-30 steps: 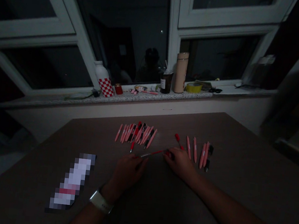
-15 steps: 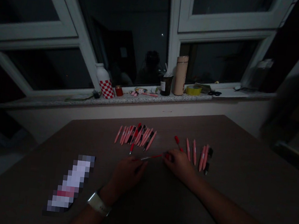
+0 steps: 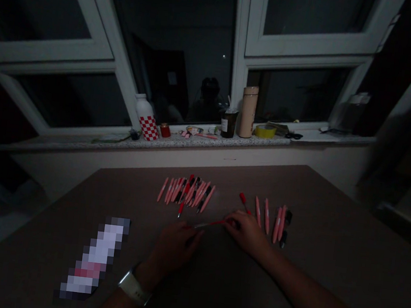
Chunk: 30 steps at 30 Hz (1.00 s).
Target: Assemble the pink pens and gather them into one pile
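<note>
A thin stick, pale on the left and red on the right, looks like a pen refill (image 3: 208, 224) and stretches between my hands above the table. My left hand (image 3: 176, 244) pinches its pale end. Closed on the red end is my right hand (image 3: 245, 230), whose fingers hide the tip. Beyond the left hand lies a pile of pink, black and red pens (image 3: 188, 191). A red pen piece (image 3: 243, 198) points toward my right hand. Several pink pens (image 3: 267, 215) lie to the right of that hand, with black pieces (image 3: 284, 238) beside them.
A phone-like blurred object (image 3: 97, 258) lies on the brown table (image 3: 51, 235) at left. On the windowsill behind stand a checkered bottle (image 3: 148, 120), a red jar (image 3: 164, 130), a dark cup (image 3: 228, 123), a beige flask (image 3: 248, 112) and yellow tape (image 3: 265, 130).
The view has tilted up slightly, so everything sits lower in the picture. Both hands keep their grip on the refill; the right fingers have shifted slightly around its red end.
</note>
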Each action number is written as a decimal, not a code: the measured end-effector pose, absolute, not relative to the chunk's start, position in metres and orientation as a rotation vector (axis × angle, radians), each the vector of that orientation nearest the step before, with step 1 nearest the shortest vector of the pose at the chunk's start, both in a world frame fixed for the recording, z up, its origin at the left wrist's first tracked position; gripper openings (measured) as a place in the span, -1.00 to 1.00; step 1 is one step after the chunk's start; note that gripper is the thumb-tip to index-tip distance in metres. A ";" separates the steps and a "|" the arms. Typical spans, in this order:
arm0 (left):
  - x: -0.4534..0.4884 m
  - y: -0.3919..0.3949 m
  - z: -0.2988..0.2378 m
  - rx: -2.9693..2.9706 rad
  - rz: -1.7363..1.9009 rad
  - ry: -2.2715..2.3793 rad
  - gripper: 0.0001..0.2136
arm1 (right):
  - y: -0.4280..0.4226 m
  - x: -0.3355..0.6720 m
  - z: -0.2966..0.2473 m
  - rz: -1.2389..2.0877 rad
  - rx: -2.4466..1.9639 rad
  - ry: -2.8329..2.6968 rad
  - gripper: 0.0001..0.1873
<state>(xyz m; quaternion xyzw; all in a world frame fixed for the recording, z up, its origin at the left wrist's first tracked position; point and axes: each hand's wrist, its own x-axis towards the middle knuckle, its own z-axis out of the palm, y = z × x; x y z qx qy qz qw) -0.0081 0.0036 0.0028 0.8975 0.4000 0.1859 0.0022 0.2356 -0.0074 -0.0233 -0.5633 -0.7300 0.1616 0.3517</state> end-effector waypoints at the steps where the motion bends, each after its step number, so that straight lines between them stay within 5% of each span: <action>1: -0.008 0.004 0.003 2.818 0.572 1.261 -0.65 | -0.007 0.236 -0.023 0.412 -1.454 -1.892 -0.86; 30: -0.010 0.013 0.001 2.828 0.601 1.247 -0.71 | -0.017 0.224 -0.016 0.374 -1.238 -2.088 -0.78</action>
